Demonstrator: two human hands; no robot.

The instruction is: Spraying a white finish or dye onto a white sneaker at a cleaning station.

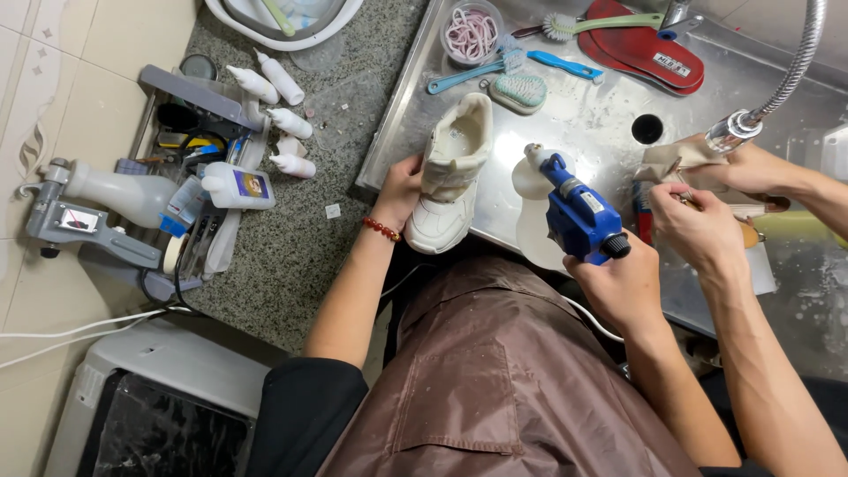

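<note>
White shoe (452,172) gripped at side by left hand (402,187); blue power tool (579,212) clutched in right hand (623,287), over steel sink (601,115).

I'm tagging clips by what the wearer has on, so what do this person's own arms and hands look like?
Both forearms are bare. The left hand has a red beaded bracelet at the wrist, and a black short sleeve covers the upper arm. The right hand wears no bracelet and no glove. A brown apron covers the front.
</note>
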